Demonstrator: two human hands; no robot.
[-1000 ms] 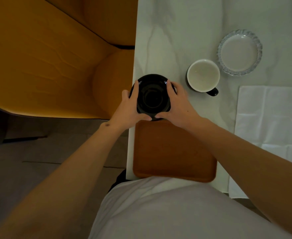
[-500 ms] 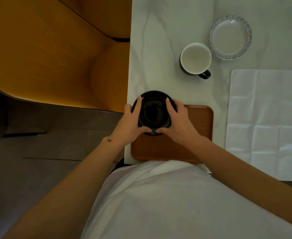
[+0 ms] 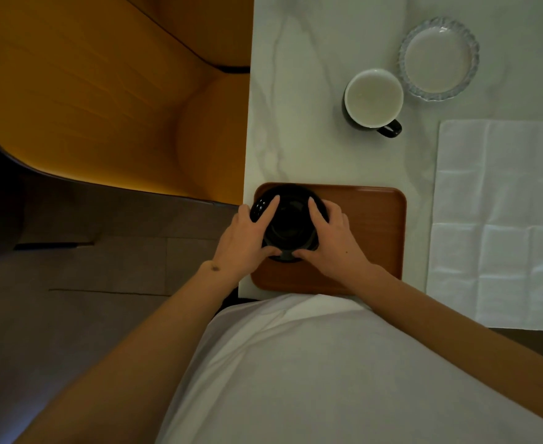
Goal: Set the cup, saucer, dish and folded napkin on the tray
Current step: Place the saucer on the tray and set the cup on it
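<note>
Both hands — left hand (image 3: 244, 238) and right hand (image 3: 331, 241) — are clamped on the black saucer (image 3: 291, 227) over the tray's (image 3: 366, 225) far-left corner on the counter (image 3: 308, 91) — no writing is legible.

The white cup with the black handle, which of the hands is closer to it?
The right hand. It holds the right side of the black saucer on the tray, below and slightly left of the cup. The left hand grips the saucer's other side, farther away.
</note>
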